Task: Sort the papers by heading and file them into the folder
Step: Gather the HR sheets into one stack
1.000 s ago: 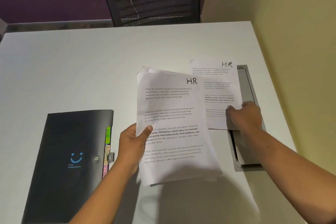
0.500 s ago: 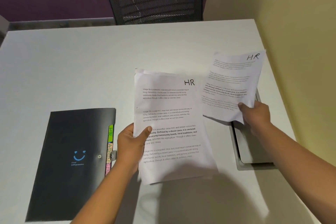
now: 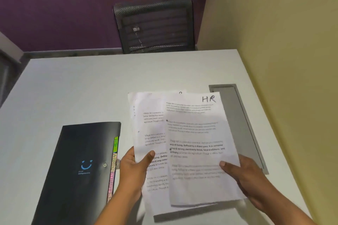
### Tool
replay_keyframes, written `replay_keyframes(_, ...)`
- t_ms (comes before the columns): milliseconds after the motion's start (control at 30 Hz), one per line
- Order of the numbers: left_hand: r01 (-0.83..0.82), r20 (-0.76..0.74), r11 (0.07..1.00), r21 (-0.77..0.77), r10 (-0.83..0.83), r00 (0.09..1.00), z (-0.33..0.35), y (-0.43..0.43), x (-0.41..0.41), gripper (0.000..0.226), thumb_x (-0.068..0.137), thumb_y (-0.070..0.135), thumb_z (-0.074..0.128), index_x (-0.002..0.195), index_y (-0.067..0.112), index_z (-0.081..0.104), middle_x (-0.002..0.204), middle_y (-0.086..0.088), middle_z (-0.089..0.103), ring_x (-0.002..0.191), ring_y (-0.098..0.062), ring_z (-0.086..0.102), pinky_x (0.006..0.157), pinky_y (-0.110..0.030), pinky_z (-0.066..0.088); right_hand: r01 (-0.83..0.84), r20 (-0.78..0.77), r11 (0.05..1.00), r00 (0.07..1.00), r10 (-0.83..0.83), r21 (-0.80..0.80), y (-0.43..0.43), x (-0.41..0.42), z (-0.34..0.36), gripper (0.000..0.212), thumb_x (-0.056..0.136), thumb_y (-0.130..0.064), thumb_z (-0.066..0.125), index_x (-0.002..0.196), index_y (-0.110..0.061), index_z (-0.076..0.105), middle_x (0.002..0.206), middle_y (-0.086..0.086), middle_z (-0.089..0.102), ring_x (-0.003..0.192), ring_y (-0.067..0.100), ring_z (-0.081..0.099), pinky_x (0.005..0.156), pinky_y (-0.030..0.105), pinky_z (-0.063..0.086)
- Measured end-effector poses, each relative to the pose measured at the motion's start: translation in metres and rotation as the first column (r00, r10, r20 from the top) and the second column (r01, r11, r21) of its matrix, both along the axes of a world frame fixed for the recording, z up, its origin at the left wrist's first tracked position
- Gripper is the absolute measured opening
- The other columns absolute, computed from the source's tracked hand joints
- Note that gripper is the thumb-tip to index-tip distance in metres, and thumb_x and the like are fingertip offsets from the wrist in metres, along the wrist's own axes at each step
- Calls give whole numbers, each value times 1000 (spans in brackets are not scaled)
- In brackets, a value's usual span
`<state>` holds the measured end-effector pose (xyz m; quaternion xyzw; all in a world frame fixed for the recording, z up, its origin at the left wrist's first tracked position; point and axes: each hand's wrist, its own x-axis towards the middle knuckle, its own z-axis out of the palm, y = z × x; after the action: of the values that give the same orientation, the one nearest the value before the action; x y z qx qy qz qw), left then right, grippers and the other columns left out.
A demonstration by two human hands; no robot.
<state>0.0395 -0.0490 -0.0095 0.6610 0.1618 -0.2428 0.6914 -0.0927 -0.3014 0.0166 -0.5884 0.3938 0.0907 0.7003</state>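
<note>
**HR sheet over the stack, both hands on paper**

From my station I see the left hand [image 3: 134,165] pinching the stack of papers [image 3: 153,133] at its left edge, thumb on the printed face and fingers behind. The right hand [image 3: 245,171] holds the top sheet [image 3: 197,151] by its right edge, thumb pressed on the front and the other fingers underneath. That sheet is headed "HR" in handwriting at its upper right corner, and it overlaps the right part of the stack, covering most of the text beneath. The papers are held above the white table [image 3: 91,87], casting a shadow at their lower edge.

The black folder [image 3: 78,170] lies closed and flat on the table, just left of the left hand. Coloured tabs [image 3: 114,162] stick out along its right edge: a green one reads "HR", a yellow one "ADMIN", and I cannot read the pink one below. A grey recessed panel [image 3: 239,120] sits in the tabletop just right of the papers. A black mesh chair [image 3: 155,25] stands beyond the table's far edge.
</note>
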Motion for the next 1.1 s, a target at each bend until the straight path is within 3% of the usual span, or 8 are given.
replay_keyframes(133,99,7,993,-57,-98,995,19,-3,-26,32,81,1,75,109,13,68,98,-8,78,86,-31,75,65,-42,62,-48,-30,996,999,46,-76,24,-10,-3,33,86,-29,76,118,-24,68,109,-6,77,99,19,74,94,47,56)
replay_keyframes(267,189,42,982,31,-190,981,28,-2,-46,33,79,12,80,110,19,69,97,-5,78,88,-25,75,72,-43,63,9,-3,998,1000,-9,-56,33,-18,2,23,91,-19,70,113,-13,71,103,2,78,94,24,76,90,48,57)
replay_keyframes(467,99,-37,994,-49,-101,994,39,14,-57,29,103,24,48,106,6,70,101,-15,76,95,-33,73,85,-46,57,-85,33,980,995,92,-178,36,-35,11,15,94,-11,66,106,-11,75,98,2,79,89,22,77,81,39,61)
replay_keyframes(600,64,80,997,45,-67,995,32,20,-59,14,96,8,59,100,10,72,94,-8,78,80,-21,76,58,-28,57,-73,29,973,996,81,-221,40,-42,5,15,94,-7,63,101,-12,76,95,3,80,86,24,77,83,46,61)
replay_keyframes(667,31,109,991,129,-46,993,21,21,-60,10,92,8,66,96,14,72,91,-2,79,77,-17,76,58,-26,56,-90,-1,964,996,93,-251,44,-44,-6,14,93,-8,65,100,-14,76,93,1,80,84,23,77,81,46,61)
replay_keyframes(800,-6,3,981,194,6,1000,-19,26,-71,9,89,9,70,97,11,69,94,-6,77,80,-22,75,66,-36,62,-109,-87,940,993,85,-324,57,-57,-37,12,91,-9,68,96,-17,75,88,-6,78,77,14,75,60,22,58)
replay_keyframes(1000,53,-59,926,373,-33,998,-62,39,-93,9,92,12,66,100,11,63,101,-4,72,77,-10,68,54,-18,51,-128,-231,915,972,39,-382,52,-88,-74,7,90,-11,68,89,-17,70,94,5,75,79,24,72,68,37,60)
replay_keyframes(1100,51,-7,923,381,-52,999,-68,44,-101,40,92,4,64,125,19,48,108,5,61,85,-5,62,54,-11,48,-59,-240,939,970,-25,-339,41,-102,-77,6,90,-11,70,95,-14,68,95,10,74,80,28,71,68,39,60)
